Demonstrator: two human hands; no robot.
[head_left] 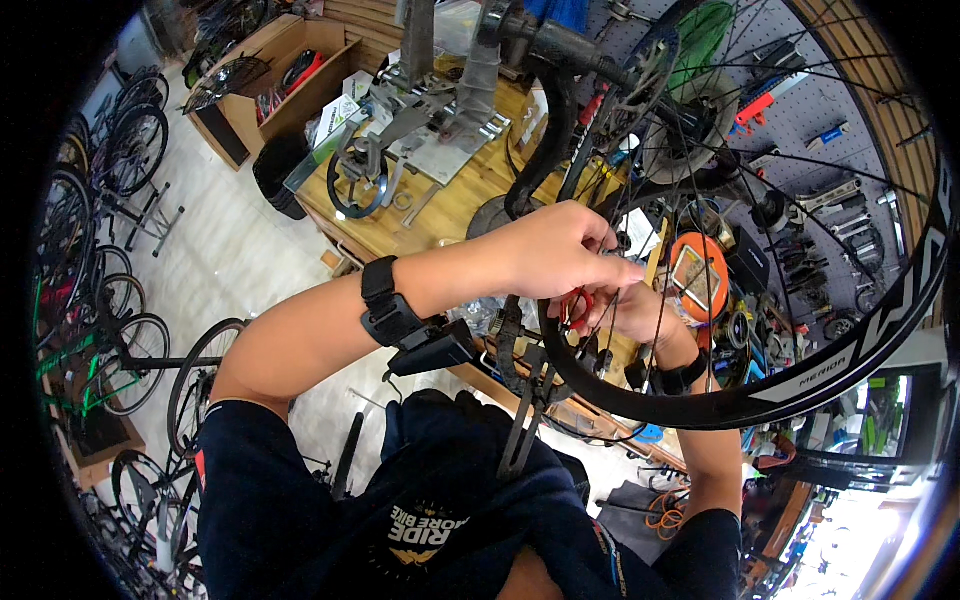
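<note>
Wheel [700, 403]: on the right, partly above the wooden desk [420, 235].
Left hand [570, 245]: fingers bent, nearly closed, inside the wheel's left part; cannot tell what is held.
Right hand [638, 312]: just nearer, fingers curled onto a small red tool [575, 308].
Orange dish [720, 285]: just right of both hands.

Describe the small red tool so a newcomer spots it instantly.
Find the big black-rimmed wheel curving across the picture's right side. By its left edge, just below the left hand, the right hand holds the small red tool; bright red sets it apart from the black rim.
</note>
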